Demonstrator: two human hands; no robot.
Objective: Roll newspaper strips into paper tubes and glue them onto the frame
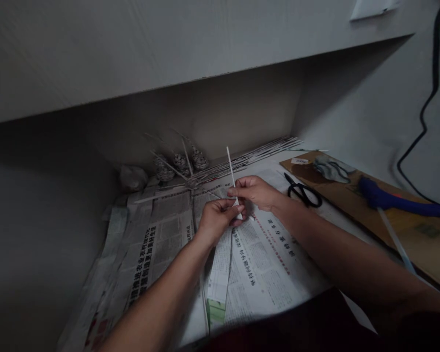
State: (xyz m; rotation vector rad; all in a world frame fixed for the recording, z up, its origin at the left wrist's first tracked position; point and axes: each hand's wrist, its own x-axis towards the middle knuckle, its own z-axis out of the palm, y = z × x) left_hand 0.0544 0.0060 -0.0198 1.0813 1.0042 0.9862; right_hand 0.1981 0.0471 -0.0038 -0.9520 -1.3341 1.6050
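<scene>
Close together over the newspaper-covered table, my hands work on one slim piece. A thin white stick [230, 164] rises nearly upright from between my fingers. My right hand [258, 191] is closed, pinching the stick with thumb and forefinger. Just below and to the left, my left hand [214, 217] is closed around a newspaper strip [220, 269] at the stick's lower end. The strip runs from my fingers toward me and shows a green patch at its near end. Fingers hide how strip and stick meet.
Newspaper sheets [168, 220] cover the table. Behind lie thin paper rods [264, 152], a star of crossed rods [193, 183] and woven pieces [200, 159]. On the right are black scissors [303, 193], cardboard [429, 249], a blue glue gun [399, 200] and a black cable [423, 122]. A panel [190, 44] overhangs.
</scene>
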